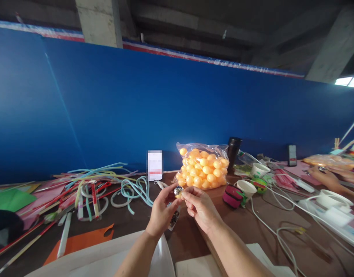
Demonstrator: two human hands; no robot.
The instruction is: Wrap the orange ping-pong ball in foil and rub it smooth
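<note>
A shiny silver ball [178, 189] with a yellowish patch at its lower side is held up between my two hands over the table. My left hand [162, 211] grips its left side between thumb and fingertips. Pinched closed, my right hand [200, 207] meets it from the right; whether its fingertips also hold a small piece is hidden. Below and behind my left hand lies a small clear packet [174, 220] with dark, shiny contents, partly covered. Just behind the hands stands a clear plastic bag [202, 167] full of orange balls.
Left are blue tubes [138, 190], sticks and orange paper [87, 240]. A white tray [145, 240] is in front. A phone [154, 165] leans at the back. Right are a black bottle [234, 154], paper cups [246, 188], loose cables [269, 227] and another person's hands [328, 179].
</note>
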